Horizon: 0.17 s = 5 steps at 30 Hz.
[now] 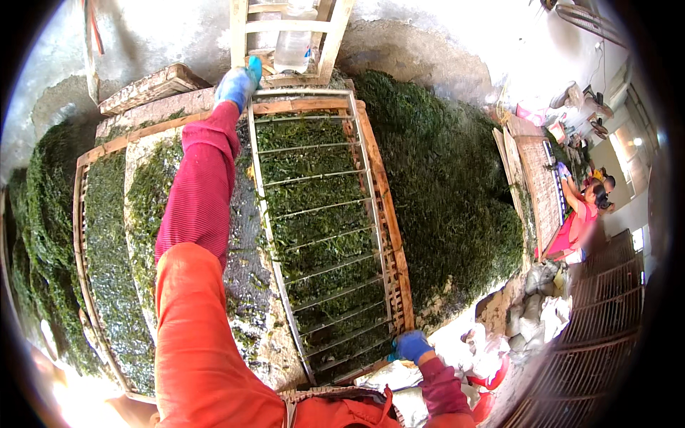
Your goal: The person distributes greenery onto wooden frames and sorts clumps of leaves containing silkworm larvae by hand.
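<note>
A long metal frame [321, 235] with thin bars lies on wet, stringy green seaweed [442, 185]. The left hand [237, 84], in a blue glove, grips its far corner. The right hand [412, 346] grips the near corner.

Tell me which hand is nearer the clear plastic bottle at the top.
Left. The left hand grips the metal frame's far corner, just beside the bottle; the right hand holds the frame's near corner, far from it.

The metal grid frame [321, 235] covered the seaweed beneath, leaving only narrow slots between its bars (too tight for a hand). Heaped seaweed [442, 185] blocked the right; wooden frames [289, 36] stood far.
</note>
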### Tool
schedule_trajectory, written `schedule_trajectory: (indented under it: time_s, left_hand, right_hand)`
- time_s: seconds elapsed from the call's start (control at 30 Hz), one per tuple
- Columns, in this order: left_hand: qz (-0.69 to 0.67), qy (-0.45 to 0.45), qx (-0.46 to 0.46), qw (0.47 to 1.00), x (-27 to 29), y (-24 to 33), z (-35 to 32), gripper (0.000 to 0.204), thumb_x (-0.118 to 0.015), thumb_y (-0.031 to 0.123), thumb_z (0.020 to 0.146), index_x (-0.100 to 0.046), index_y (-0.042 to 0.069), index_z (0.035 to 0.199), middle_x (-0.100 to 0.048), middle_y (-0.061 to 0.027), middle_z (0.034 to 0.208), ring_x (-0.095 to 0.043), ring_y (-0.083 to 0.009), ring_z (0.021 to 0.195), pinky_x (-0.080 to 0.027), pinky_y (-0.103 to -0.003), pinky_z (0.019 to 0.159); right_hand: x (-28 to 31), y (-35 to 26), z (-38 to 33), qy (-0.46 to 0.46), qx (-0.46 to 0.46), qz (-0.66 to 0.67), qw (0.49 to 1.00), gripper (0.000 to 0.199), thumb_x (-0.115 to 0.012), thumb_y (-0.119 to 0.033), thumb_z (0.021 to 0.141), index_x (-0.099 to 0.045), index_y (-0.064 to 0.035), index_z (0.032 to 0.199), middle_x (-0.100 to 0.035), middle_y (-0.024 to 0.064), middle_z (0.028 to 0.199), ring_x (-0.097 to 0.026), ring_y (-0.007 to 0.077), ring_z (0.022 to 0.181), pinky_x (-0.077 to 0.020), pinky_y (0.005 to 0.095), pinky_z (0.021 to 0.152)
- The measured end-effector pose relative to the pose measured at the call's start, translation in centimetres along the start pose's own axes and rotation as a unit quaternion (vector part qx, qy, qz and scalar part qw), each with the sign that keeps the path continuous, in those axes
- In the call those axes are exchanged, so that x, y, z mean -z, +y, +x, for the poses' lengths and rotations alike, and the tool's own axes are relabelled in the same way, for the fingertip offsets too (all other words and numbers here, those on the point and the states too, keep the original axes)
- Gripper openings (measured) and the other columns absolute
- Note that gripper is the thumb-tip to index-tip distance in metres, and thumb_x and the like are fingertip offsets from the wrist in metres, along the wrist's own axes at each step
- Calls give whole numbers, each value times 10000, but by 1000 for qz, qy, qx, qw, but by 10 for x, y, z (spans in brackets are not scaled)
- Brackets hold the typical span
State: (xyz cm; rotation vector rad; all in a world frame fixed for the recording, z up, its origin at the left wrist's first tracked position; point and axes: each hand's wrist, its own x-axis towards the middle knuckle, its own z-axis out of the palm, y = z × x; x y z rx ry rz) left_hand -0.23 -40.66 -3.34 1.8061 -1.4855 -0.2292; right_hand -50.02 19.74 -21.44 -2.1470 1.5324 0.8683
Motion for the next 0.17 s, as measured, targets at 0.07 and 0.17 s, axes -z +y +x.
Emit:
schedule_trajectory:
  time_s: [0.07,0.17]
  left_hand:
    - [-107,-47,-51,992,24,30,-10,845,-391,734,977,-756,6,751,-660,-163,635,-628,-284,625,-506,-421,676]
    - [-152,-31,-149,977,76,56,-28,839,-419,754,959,-765,19,751,-650,-126,625,-578,-233,626,-480,-392,711]
  right_hand:
    - [-25,5,-9,46,-3,-16,999,309,-722,-487,788,-778,-187,834,-747,83,790,-742,285,791,-549,452,659]
    - [-10,0,-14,-2,-18,37,999,512,-733,-662,759,-773,-171,897,-764,101,881,-737,303,840,-538,470,748]
